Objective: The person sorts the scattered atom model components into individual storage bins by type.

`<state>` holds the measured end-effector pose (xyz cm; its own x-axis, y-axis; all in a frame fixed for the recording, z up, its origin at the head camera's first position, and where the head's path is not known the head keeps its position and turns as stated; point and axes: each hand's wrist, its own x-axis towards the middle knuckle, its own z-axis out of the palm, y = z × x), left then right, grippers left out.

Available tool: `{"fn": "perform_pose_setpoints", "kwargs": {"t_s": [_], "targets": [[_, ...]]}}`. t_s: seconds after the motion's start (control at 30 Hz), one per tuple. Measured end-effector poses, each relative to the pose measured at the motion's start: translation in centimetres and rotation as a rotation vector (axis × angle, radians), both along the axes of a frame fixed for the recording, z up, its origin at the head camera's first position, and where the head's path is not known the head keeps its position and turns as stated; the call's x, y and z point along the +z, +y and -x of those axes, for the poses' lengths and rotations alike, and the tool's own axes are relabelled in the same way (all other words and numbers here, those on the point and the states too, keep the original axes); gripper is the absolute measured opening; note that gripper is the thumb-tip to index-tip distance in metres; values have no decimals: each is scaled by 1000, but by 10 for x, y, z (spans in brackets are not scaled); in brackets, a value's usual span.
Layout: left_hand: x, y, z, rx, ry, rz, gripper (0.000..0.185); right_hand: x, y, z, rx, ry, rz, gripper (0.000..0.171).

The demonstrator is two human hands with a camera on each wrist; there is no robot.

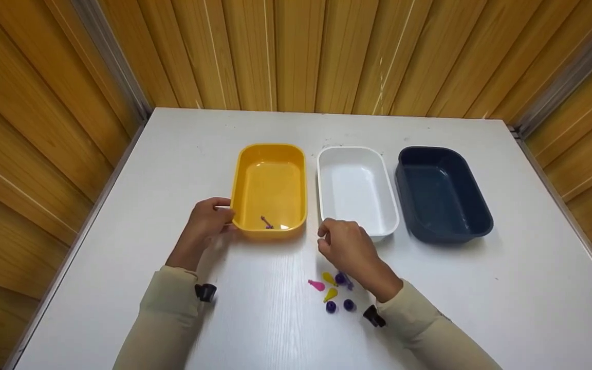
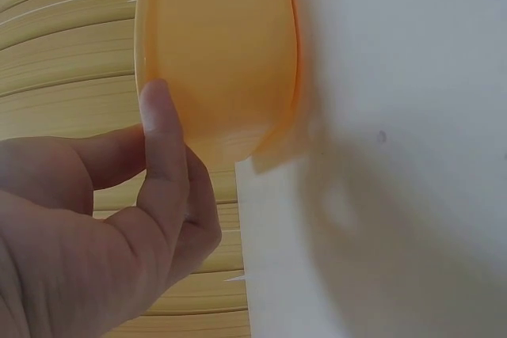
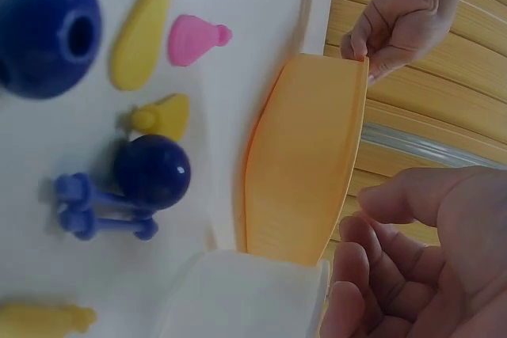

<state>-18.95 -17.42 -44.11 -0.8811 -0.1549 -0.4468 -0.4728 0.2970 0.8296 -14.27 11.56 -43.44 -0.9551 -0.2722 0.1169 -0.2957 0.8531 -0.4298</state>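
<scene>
A: What is the left hand (image 1: 206, 221) doing?

B: It grips the near left corner of the yellow tub (image 1: 270, 189), thumb (image 2: 162, 148) pressed on the outer wall and fingers curled at the rim.

A: Anything in that tub?

B: One small purple piece (image 1: 266, 222), lying by the near wall, just right of that hand.

A: And the right hand (image 1: 350, 252)?

B: It hovers above the table (image 1: 121, 231), fingers loosely curled and holding nothing, between the yellow tub and the white tub (image 1: 356, 190). The white tub's near edge is just beyond its knuckles.

A: What lies near it?

B: Just below its wrist, a scatter of small pieces: a pink one (image 1: 316, 284), two yellow ones (image 1: 330, 294), dark blue beads (image 1: 331, 307). A dark blue tub (image 1: 442, 192) stands further right.
</scene>
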Motion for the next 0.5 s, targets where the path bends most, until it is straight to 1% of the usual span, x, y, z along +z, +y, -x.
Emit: {"fn": "perform_pose_setpoints", "kwargs": {"t_s": [0.27, 0.5], "targets": [[0, 0, 0, 8, -20, 8, 42, -3, 11, -6, -37, -86, -16, 6], [-2, -3, 1, -7, 15, 5, 42, -7, 21, -13, -61, -115, -28, 5]]}}
